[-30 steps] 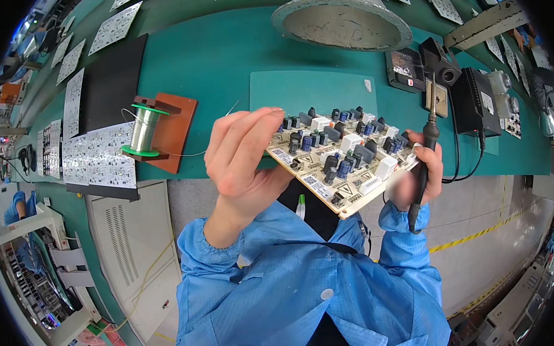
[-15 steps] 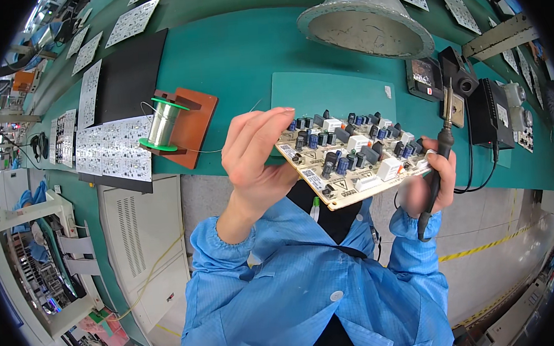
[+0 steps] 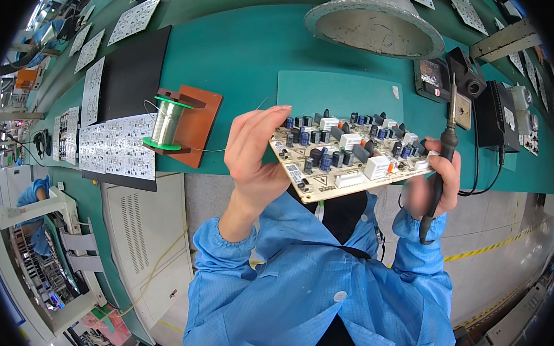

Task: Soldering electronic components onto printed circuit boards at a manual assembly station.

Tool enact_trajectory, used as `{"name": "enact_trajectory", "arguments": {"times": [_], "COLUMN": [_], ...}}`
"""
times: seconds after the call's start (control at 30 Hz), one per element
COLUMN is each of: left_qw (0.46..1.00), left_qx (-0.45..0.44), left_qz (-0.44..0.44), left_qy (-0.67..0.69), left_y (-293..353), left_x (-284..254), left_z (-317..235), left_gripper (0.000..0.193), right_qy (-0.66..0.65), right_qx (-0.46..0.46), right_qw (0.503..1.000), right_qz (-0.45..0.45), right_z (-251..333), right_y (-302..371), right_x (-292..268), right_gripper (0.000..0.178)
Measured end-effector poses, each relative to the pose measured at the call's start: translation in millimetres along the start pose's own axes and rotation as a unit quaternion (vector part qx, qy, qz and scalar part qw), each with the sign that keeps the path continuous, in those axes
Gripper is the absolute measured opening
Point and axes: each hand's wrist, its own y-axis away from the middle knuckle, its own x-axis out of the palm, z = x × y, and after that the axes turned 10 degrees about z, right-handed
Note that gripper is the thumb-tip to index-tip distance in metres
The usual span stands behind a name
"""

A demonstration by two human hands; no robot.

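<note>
Clamping populated circuit board with left hand and right hand, gripping soldering iron in right; turning near edge straighter, apparently repositioning.

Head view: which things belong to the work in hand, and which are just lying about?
In use:
- board, held by left hand and right hand
- iron, in right hand
- spool, its wire running to left hand

Seemingly just lying about:
- white boards, at left
- black sheet
</note>
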Motion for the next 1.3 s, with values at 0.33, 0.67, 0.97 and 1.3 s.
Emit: {"name": "enact_trajectory", "arguments": {"times": [0.33,0.67,0.97,1.3], "left_qw": [0.998,0.971,0.971,0.971], "left_qx": [-0.028,-0.225,-0.129,-0.235], "left_qz": [-0.018,0.059,0.014,0.044], "left_qy": [0.049,0.048,-0.203,-0.002], "left_y": [5.4,-4.0,4.9,-1.0], "left_x": [6.0,19.1,6.7,2.1], "left_z": [-0.6,-16.0,24.4,27.4], "left_gripper": [0.047,0.034,0.023,0.006], "right_qy": [0.018,-0.021,0.105,-0.166], "right_qx": [-0.012,0.079,0.097,0.101], "right_qw": [1.0,0.996,0.987,0.973], "right_qz": [-0.008,-0.045,0.071,0.121], "right_z": [1.2,-3.3,-22.4,-18.7], "right_y": [-9.5,-1.9,11.4,-49.3], "right_x": [-0.3,3.7,0.8,-3.8], "right_gripper": [0.038,0.037,0.028,0.037]}}
